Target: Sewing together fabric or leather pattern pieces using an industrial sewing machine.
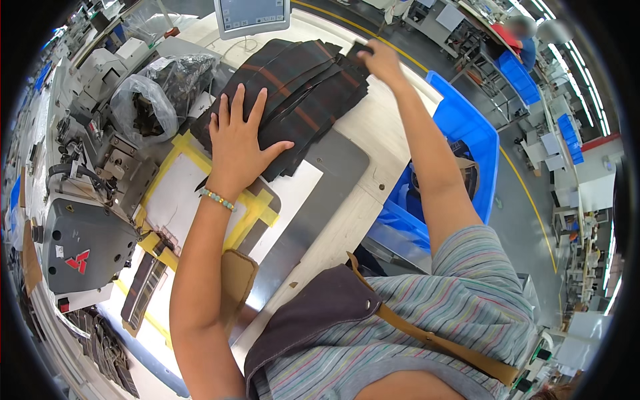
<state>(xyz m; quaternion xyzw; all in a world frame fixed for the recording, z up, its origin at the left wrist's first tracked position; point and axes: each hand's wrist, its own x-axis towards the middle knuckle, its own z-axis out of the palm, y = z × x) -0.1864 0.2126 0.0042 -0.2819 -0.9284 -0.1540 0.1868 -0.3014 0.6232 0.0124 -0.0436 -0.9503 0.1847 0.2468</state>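
Note:
A pile of dark plaid fabric pieces (pixel 310 100) lies on the worktable near the top middle. My left hand (pixel 237 143) rests flat across its left part with fingers spread, a beaded bracelet at the wrist. At the pile's upper right corner my right hand (pixel 381 63) has its fingers curled around something small and dark (pixel 360 52), too hidden to make out. Just below the pile sits a white template edged with yellow tape (pixel 237 233), beside a grey metal plate (pixel 333 180). A narrow plaid strip (pixel 141 293) lies lower left.
A grey machine (pixel 90 243) stands at left, plastic bags (pixel 143 110) behind it. A screen (pixel 251 15) is at the top. A blue bin with dark items (pixel 483 173) sits right of the table edge (pixel 417 100). A co-worker (pixel 523 47) is in the background beside other benches.

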